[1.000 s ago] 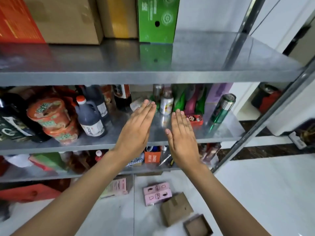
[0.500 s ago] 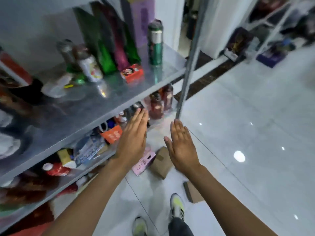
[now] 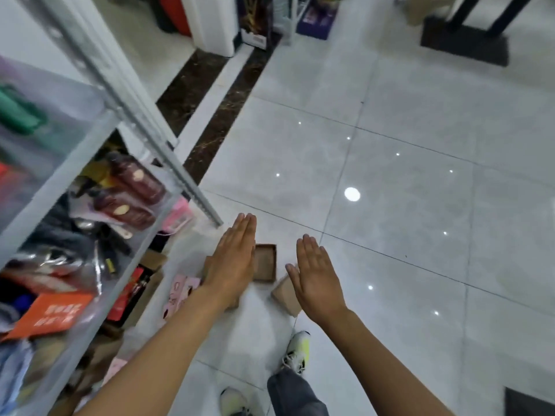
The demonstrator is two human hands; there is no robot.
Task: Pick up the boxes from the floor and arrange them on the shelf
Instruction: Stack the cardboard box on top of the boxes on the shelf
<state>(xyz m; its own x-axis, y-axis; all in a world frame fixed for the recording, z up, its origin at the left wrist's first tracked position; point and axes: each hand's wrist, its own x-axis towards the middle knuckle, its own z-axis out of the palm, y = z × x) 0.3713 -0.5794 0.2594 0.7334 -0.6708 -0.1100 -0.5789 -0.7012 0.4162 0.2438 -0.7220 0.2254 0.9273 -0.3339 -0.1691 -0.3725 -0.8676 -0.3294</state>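
Because the boxes lie on the floor at the foot of the shelf, both hands are held out flat above them, palms down, ready to drop. The left hand has its grip apart, fingers straight and pressed side by side, holding nothing; it covers part of a brown box. The right hand is equally spread and empty. Between them, at about 12 o'clock from the feet, sits an open brown tray box. A closed brown carton lies under the right thumb, and a pink box lies at 9 o'clock of the tray. None has been lifted yet.
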